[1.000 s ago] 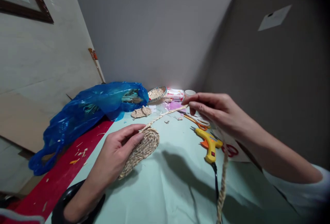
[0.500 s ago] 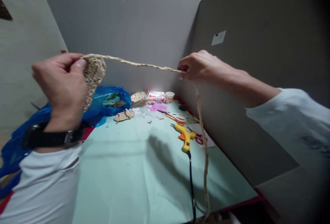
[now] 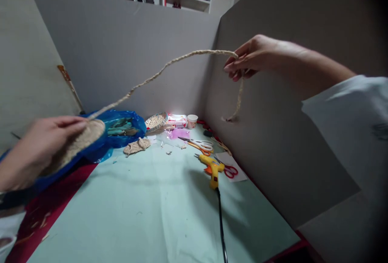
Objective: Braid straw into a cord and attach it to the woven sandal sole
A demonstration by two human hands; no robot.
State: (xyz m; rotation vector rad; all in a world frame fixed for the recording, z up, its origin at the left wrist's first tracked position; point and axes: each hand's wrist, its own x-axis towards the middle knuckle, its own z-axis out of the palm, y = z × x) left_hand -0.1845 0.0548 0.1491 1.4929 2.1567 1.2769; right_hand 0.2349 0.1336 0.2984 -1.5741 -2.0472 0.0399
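Observation:
My left hand, somewhat blurred, is closed on an oval sole-shaped piece of coiled straw braid at the lower left. From its edge a braided straw cord rises in a slack arch across the view. Over the right side of the table, my right hand pinches this cord, and its short loose end dangles below the fingers. A small woven straw slipper lies on the pale green table, well below both hands.
A yellow glue gun with a black cable lies right of centre. Behind it are red-handled scissors and white-handled scissors. A woven basket, a paper cup and a blue plastic bag stand at the back. Grey panels enclose the table.
My right hand has moved up and right, nearer the cord's loose end. My left hand has gone down and left with the straw piece. The taut cord now arches slackly.

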